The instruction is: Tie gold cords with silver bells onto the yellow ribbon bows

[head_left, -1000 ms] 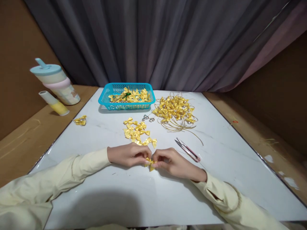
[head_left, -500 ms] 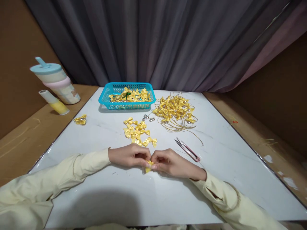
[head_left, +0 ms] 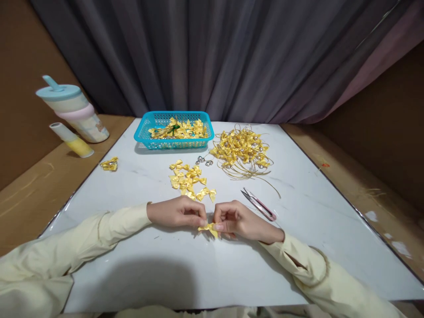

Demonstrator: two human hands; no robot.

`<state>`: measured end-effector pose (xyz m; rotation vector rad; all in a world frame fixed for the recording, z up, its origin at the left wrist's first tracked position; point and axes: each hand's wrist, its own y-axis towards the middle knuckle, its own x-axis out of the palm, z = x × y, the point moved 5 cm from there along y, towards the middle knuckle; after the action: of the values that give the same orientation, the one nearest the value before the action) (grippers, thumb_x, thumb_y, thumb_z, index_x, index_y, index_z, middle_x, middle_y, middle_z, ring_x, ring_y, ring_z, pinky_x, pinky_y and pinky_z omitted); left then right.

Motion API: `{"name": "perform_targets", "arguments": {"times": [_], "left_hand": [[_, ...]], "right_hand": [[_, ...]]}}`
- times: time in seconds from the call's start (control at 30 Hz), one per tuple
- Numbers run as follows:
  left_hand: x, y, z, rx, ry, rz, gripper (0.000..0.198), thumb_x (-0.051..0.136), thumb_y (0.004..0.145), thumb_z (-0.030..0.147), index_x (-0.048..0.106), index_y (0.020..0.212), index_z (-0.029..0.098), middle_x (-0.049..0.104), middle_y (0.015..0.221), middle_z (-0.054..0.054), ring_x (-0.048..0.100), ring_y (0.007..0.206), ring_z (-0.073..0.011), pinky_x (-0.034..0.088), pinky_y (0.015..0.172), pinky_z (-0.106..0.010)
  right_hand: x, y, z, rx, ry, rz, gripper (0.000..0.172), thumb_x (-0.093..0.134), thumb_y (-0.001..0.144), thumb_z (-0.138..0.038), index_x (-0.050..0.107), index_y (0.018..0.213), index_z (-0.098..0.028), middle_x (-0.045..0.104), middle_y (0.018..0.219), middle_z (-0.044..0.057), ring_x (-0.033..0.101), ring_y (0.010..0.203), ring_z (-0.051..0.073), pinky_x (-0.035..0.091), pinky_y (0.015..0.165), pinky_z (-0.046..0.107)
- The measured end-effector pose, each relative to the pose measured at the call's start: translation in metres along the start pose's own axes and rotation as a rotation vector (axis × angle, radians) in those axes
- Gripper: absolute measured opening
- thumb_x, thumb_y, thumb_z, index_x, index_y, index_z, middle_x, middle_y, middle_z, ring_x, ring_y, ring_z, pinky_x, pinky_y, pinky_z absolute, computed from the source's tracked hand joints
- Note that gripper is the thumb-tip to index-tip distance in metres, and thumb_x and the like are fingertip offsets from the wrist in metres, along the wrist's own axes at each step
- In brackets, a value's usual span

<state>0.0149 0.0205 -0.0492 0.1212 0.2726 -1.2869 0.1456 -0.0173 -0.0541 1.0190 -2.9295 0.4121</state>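
Between my two hands, just above the white tabletop, is a small yellow ribbon bow. My left hand pinches its left end between thumb and forefinger. The thumb and fingers of my right hand close on its right side. Beyond my fingers lies a loose group of yellow bows. A pair of thread snips with pinkish handles rests to the right of my right hand. Several silver beads sit behind the loose bows.
A blue plastic basket holding yellow bows stands at the back. Right of it is a heap of bows with gold cords. A yellow bundle lies at the left, near a thread cone and a lidded tumbler.
My hands have moved slightly apart, and the bow between them now shows spread out sideways. The view has shifted a little; the other things lie as before.
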Motion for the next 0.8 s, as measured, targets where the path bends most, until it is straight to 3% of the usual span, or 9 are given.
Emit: {"name": "perform_targets", "arguments": {"times": [0.23,0.4,0.8], "left_hand": [[-0.004,0.002,-0.008,-0.113,-0.088,0.1,0.03,0.046,0.091,0.04,0.053,0.082,0.012,0.052,0.065,0.002,0.041,0.052,-0.0067,0.033,0.049,-0.018],[-0.005,0.002,-0.003,-0.045,0.019,0.099,0.032,0.046,0.091,0.037,0.054,0.073,0.012,0.055,0.065,0.0,0.047,0.059,-0.0083,0.038,0.057,-0.019],[-0.007,0.002,0.006,0.032,0.215,0.112,0.029,0.047,0.09,0.031,0.058,0.072,0.012,0.06,0.065,-0.002,0.049,0.057,-0.0088,0.037,0.056,-0.018]], "right_hand": [[-0.005,-0.001,-0.009,-0.011,-0.005,0.065,0.034,0.068,0.074,-0.042,0.05,0.068,-0.014,0.055,0.055,-0.003,0.043,0.043,0.005,0.033,0.042,0.017],[-0.004,0.0,-0.006,0.001,0.034,0.037,0.035,0.069,0.073,-0.043,0.05,0.067,-0.014,0.06,0.056,0.0,0.047,0.044,0.006,0.036,0.041,0.018],[-0.001,0.001,-0.003,0.018,0.056,0.053,0.034,0.069,0.073,-0.042,0.048,0.068,-0.014,0.057,0.057,-0.001,0.043,0.043,0.005,0.032,0.041,0.018]]}}
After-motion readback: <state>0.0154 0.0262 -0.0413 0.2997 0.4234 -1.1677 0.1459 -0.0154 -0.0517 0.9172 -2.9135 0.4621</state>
